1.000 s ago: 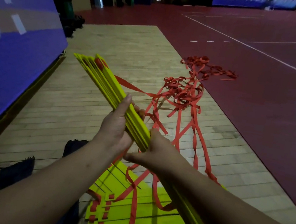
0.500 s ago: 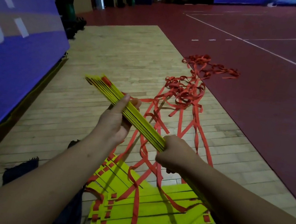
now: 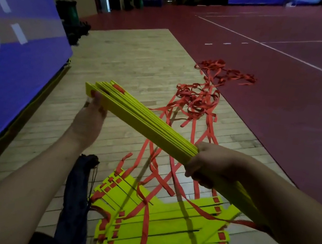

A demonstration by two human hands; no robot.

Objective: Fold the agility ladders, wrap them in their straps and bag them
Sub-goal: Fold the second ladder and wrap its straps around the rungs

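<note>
**Gym hall, wooden floor (image 3: 145,56): folded ladder (image 3: 145,123) held at both ends**

The folded ladder is held centre frame, its long axis running from upper left to lower right. Its far end is pinched by the left hand (image 3: 88,123), and the near end is gripped in the closed right hand (image 3: 210,161). Red straps (image 3: 196,104) trail to the floor, where a second ladder (image 3: 160,227) and a dark bag (image 3: 77,193) lie below.

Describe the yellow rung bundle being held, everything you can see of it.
The rung bundle is a stack of flat yellow slats, plastic-looking, pressed face to face. It is held in the air, slanting from far left down to near right. The left hand holds its far end; the right hand grips it further along, the near end hidden by that forearm. A red strap tab shows at the far end.
</note>
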